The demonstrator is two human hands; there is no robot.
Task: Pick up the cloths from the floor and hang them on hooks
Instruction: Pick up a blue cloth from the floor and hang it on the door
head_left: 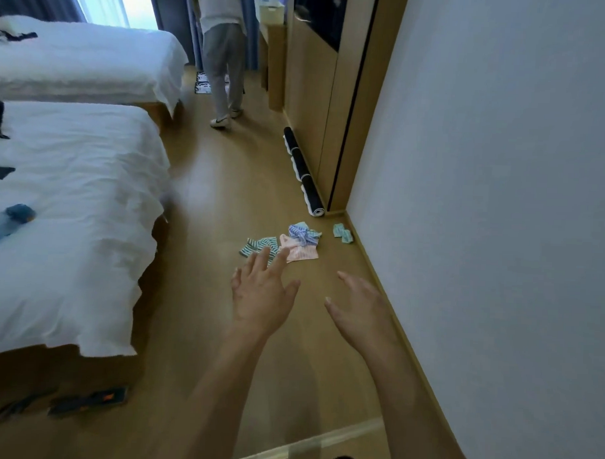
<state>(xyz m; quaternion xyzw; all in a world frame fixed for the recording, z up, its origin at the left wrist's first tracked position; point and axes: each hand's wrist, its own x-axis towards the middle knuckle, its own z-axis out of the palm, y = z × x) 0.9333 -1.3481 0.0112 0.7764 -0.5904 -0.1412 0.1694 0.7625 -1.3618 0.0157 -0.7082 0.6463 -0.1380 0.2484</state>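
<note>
Both hands, left (261, 296) and right (360, 308), reach out released above the floor (227, 192); 4 cloths (299, 243) lie near its wall edge.

On the tan wooden floor (226, 199) you have a green-and-white striped cloth (257, 246), a pink-and-white cloth (302, 252), a blue-and-white striped cloth (300, 233) and a pale mint cloth (342, 233). The rolled mat (303, 171) is black with a white edge. Your beds (72, 193) are white, the bottle (8, 223) blue.
</note>
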